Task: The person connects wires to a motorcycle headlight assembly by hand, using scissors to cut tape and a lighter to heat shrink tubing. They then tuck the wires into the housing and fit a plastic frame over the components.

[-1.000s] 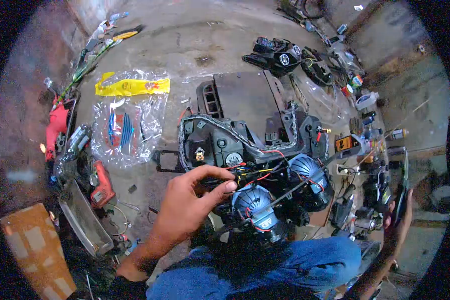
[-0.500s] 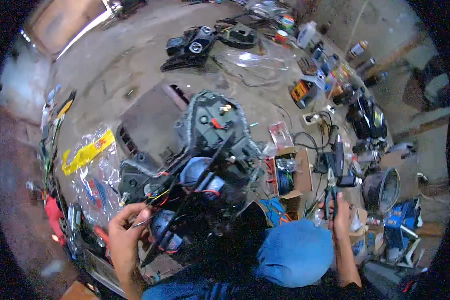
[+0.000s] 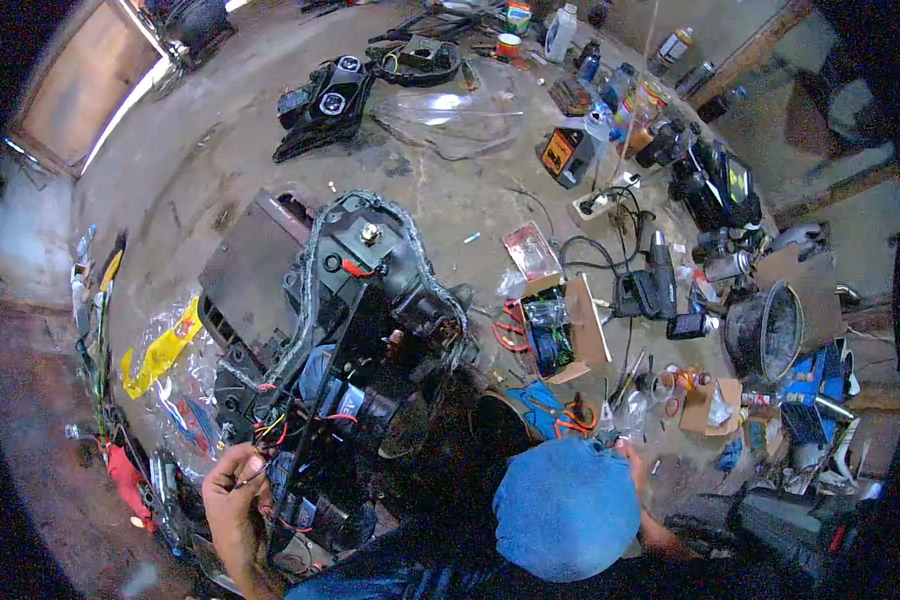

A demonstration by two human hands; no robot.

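My left hand (image 3: 235, 495) is closed, pinching a thin dark wire between thumb and fingers. Beside it, red, yellow and black wires (image 3: 270, 428) come out of a dark vehicle lamp housing (image 3: 355, 245) lying tilted before me, its back upward and grey sealant round its rim. Round lamp units (image 3: 345, 400) sit along its near side, next to a long black strip. My right hand (image 3: 632, 468) is partly hidden behind my blue-clad knee (image 3: 568, 510). A small dark part of the pliers (image 3: 608, 438) appears at its fingertips; the rest is concealed.
To the right are orange-handled pliers (image 3: 576, 412) on blue cloth, an open carton (image 3: 585, 325), a heat gun (image 3: 655, 280) with its cord, and a metal pot (image 3: 765, 330). Clear plastic with a yellow strip (image 3: 165, 350) lies left; another lamp (image 3: 330, 100) is at the back.
My right hand has moved down and left behind the knee, taking the pliers mostly out of sight. My left hand keeps its pinch on the wire. The view has shifted slightly.
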